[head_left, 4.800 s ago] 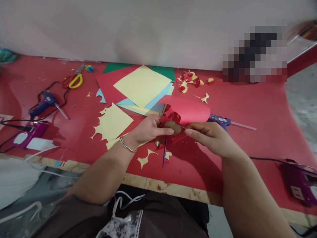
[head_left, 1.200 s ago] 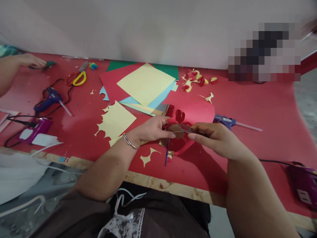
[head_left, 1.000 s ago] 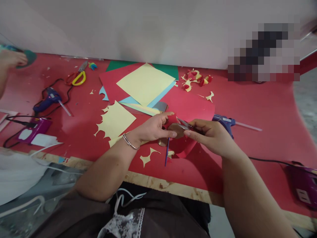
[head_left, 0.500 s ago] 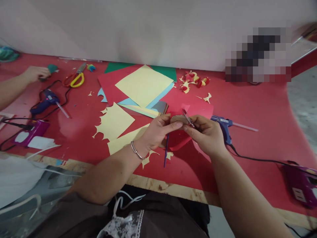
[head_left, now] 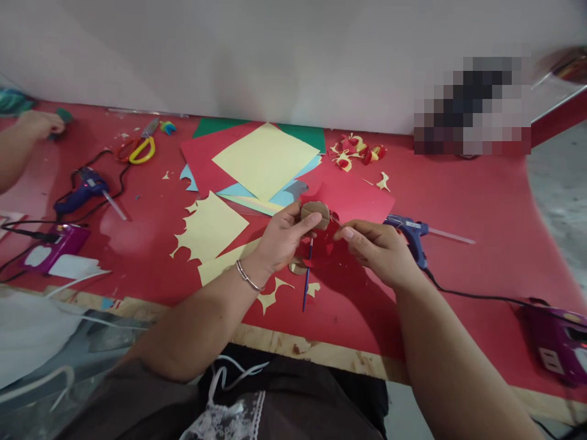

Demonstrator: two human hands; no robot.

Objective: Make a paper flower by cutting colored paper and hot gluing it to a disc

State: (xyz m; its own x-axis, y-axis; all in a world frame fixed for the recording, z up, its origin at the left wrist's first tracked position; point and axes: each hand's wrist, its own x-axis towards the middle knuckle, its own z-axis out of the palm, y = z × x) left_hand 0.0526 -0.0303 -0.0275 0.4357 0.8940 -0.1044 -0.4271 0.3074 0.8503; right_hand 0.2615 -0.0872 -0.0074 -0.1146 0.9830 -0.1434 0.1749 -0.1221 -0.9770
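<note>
My left hand pinches a round brown cardboard disc, thumb across its face, with red paper against its edge. At the disc's right my right hand is closed on small metal scissors; their handles are hidden by the fingers. A sheet of red paper lies just beyond both hands. Below the disc a thin blue stick rests on the table, beside another brown round piece partly covered.
Yellow sheets, one with scalloped cuts, lie left of my hands. Glue guns stand at right and left, corded to purple boxes. Yellow-handled scissors and paper scraps lie behind. A co-worker's hand is far left.
My left hand has turned the disc so its flat face shows, shifting slightly left. The scissors have dropped from pointing upward beside it. The co-worker's hand has moved left.
</note>
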